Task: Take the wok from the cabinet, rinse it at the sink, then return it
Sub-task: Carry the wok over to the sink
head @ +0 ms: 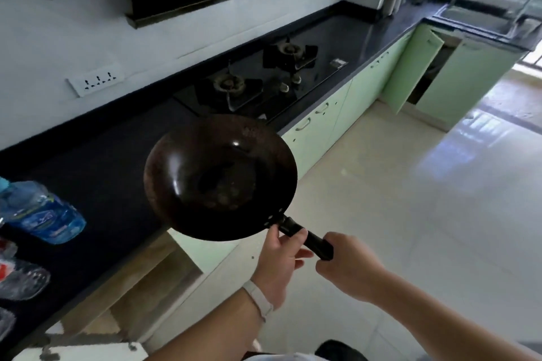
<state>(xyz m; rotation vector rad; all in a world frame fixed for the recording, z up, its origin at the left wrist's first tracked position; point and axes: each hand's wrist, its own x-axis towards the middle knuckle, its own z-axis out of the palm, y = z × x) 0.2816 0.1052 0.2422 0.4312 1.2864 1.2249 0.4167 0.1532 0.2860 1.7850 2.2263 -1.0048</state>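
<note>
Held in the air in front of the body, above the edge of the dark stone counter point(96, 173) and the pale tiled floor point(410, 214): a round dark-brown metal wok point(218, 177), bowl facing up and tilted slightly, black straight handle point(306, 239) pointing back toward the wrists. Left hand point(278, 258), white band on the wrist, clasped around the handle just behind the wok's rim, thumb on top. Right hand point(349, 264) clenched around the handle's far end, just behind the left. Beyond the wok, a black glass two-burner gas hob point(264, 76) set into the counter. Left of the grip, a blue plastic water bottle point(41, 211) lying on the counter. Well beyond the grip, a steel sink point(481, 19) with an open pale-green cabinet door point(410, 67) beneath it.
</note>
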